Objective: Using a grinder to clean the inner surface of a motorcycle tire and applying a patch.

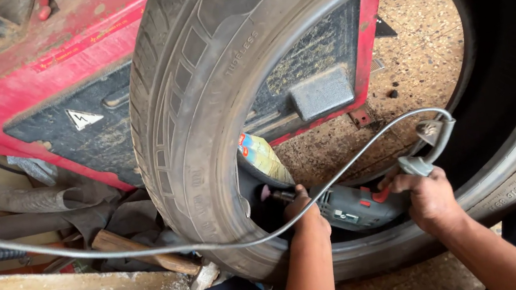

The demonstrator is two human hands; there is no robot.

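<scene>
Here the left hand [305, 208] is wrapped around the nose of a grey power drill [354, 209], while the right hand [430, 199] is closed on its rear grip. The drill's long axis runs leftward from the right hand, its small pink tip [265, 193] against the inner wall of the upright black tyre [204, 139]; the left hand is nearer

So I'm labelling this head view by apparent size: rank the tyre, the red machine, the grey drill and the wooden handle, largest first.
1. Tyre
2. Red machine, partly hidden and cut off by the frame
3. Grey drill
4. Wooden handle, close to the drill in size, so this order is unsure
</scene>
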